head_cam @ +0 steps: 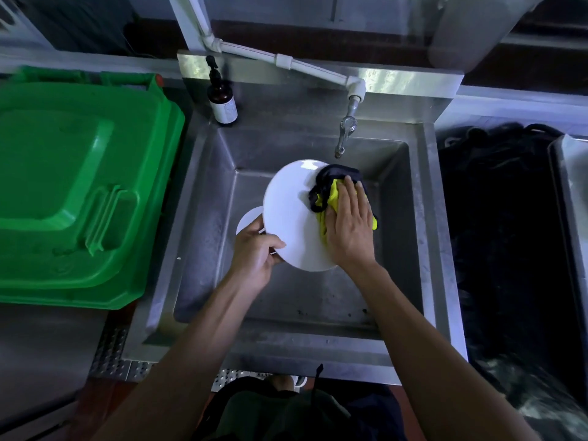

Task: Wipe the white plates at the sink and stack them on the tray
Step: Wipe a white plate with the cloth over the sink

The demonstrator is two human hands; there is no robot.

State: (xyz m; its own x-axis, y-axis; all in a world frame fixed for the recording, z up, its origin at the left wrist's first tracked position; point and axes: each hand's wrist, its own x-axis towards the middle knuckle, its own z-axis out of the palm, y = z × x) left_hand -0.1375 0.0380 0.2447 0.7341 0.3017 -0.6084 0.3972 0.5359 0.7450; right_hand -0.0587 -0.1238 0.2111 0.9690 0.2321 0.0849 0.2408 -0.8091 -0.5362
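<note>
A white plate is held tilted over the steel sink. My left hand grips its lower left rim, thumb on top. My right hand lies flat on a yellow and black cloth, pressing it against the plate's right side. Another white plate shows partly below, behind my left hand, down in the sink. No tray is in view.
A tap on a white pipe hangs just above the plate's far edge. A brown pump bottle stands on the sink's back left corner. A green bin lid fills the left. A dark container lies to the right.
</note>
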